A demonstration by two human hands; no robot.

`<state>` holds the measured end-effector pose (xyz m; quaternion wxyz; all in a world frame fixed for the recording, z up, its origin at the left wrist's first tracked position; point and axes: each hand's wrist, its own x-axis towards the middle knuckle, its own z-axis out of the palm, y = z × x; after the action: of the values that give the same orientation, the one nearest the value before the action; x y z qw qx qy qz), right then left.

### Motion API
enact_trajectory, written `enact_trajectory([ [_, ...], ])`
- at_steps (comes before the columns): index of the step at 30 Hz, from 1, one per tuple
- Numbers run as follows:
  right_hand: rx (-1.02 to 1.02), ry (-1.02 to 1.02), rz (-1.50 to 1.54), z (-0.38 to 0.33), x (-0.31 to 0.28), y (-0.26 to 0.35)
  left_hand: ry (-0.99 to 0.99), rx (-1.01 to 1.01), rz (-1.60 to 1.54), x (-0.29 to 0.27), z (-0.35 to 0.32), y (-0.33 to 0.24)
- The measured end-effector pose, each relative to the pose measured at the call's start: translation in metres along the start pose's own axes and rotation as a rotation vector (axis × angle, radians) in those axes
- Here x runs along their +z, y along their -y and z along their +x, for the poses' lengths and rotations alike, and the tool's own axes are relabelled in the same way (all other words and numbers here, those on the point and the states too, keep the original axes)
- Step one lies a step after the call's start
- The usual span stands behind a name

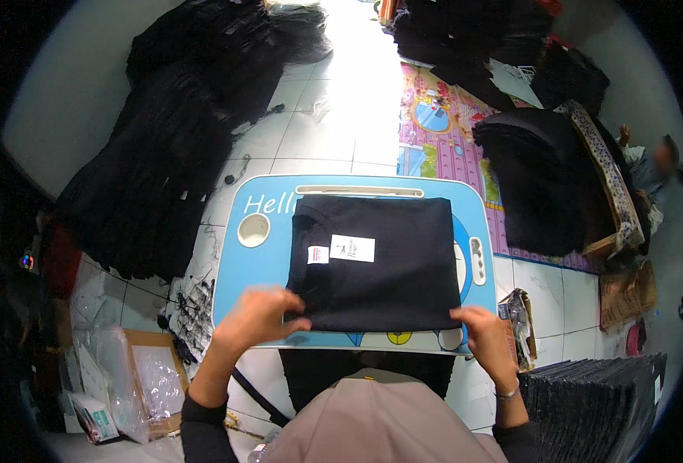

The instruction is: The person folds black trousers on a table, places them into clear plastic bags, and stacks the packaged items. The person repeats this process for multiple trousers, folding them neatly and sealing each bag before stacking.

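A folded black garment (380, 262) with a white label and a small tag lies on a light blue lap table (237, 266). My left hand (258, 316) rests on the garment's near left corner, fingers curled onto the cloth. At the near right corner, my right hand (482, 328) pinches the fabric edge. Both forearms wear dark sleeves, and a bracelet sits on the right wrist.
Piles of black garments (171, 131) line the left and far right (534, 177). A stack of dark flat packs (596, 401) stands at the near right. Clear plastic bags (125, 370) lie at the near left. Another person (650, 166) sits at the far right. A colourful mat (434, 131) covers the tiled floor.
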<state>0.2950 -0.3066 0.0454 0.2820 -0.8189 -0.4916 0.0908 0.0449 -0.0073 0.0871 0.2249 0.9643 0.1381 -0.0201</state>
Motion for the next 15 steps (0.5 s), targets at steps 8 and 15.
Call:
enact_trajectory([
  [8,-0.055,-0.023,-0.434,0.082,0.072,0.014,-0.935,-0.341,0.095,0.03,0.19,0.032],
  [15,-0.229,-0.363,-0.337,0.185,0.036,-0.049,-0.853,-0.577,0.023,0.075,0.184,0.082],
])
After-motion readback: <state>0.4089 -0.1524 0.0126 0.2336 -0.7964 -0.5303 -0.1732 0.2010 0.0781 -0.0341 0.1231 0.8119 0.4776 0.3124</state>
